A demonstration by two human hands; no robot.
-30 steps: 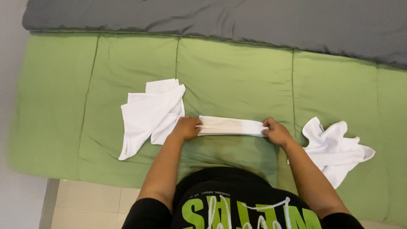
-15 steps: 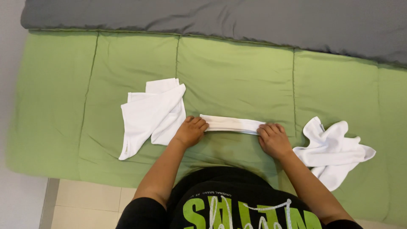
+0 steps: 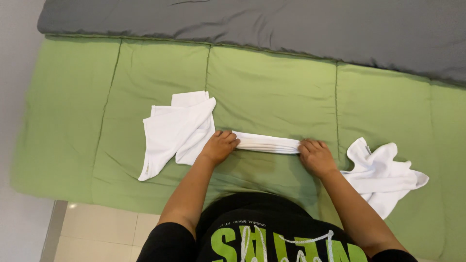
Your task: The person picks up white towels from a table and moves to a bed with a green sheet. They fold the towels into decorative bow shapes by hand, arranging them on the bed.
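Green bedding [image 3: 272, 92] carries a folded white cloth [image 3: 267, 142]; left hand [image 3: 219, 146] and right hand [image 3: 316, 156] press its ends, fingers loosely spread.

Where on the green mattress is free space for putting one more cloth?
The green mattress is bare between the grey blanket and the folded strip, and at its left end. Near both hands, white cloths crowd it.

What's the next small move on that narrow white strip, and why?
Probably bring one end over to the other to halve it. The folded white cloth already lies as a narrow flat strip on the green mattress, with the left hand and right hand pressing its two ends, so lengthwise folding looks done.
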